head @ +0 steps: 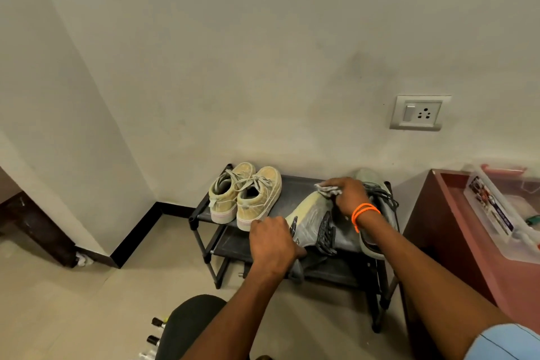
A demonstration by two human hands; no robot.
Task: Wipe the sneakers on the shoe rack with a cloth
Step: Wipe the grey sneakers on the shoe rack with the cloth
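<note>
Nearest the camera, a black-clad knee (187,327) juts up from the lower edge, with a few dark-capped small bottles (155,333) standing on the pale tiled floor (58,316) just left of it. Beyond the knee, the left hand (273,245) has its fingers curled over the heel end of a grey knit sneaker with black side ribs (315,222), which lies tilted on the top shelf of the low black tube-frame shoe rack (204,231). On the sneaker's toe end, the right hand (347,196), an orange cord bracelet (363,212) at its wrist, grips a crumpled white-grey cloth (328,189) pressed against the upper. Its matching grey sneaker (380,207) lies just right, partly hidden by the forearm. Left on the same shelf sits a pair of beige lace-up sneakers (244,194), side by side and touching. A white wall socket (419,112) is mounted above, and a clear plastic box (508,213) rests on a reddish-brown table (438,231) at the right.
</note>
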